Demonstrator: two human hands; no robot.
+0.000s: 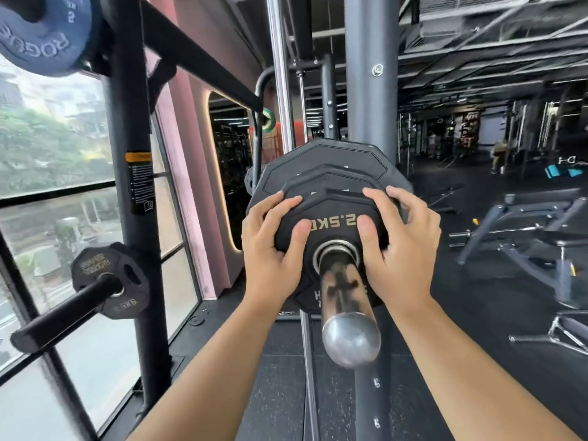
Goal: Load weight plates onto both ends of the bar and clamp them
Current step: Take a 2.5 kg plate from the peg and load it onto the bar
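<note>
The chrome sleeve of the bar (345,310) points straight at me, its rounded end near the middle of the view. A small black 2.5 kg plate (331,218) sits on the sleeve in front of two larger black plates (321,157). My left hand (270,243) grips the small plate's left edge, thumb on its face. My right hand (401,246) grips its right edge, thumb beside the centre hole. No clamp is visible on the sleeve.
A dark rack upright (133,186) stands at the left with a storage peg holding another 2.5 kg plate (111,278). A blue plate (44,30) hangs at the top left. Windows run along the left. A grey post (370,74) rises behind the bar. Benches (534,224) stand on the right.
</note>
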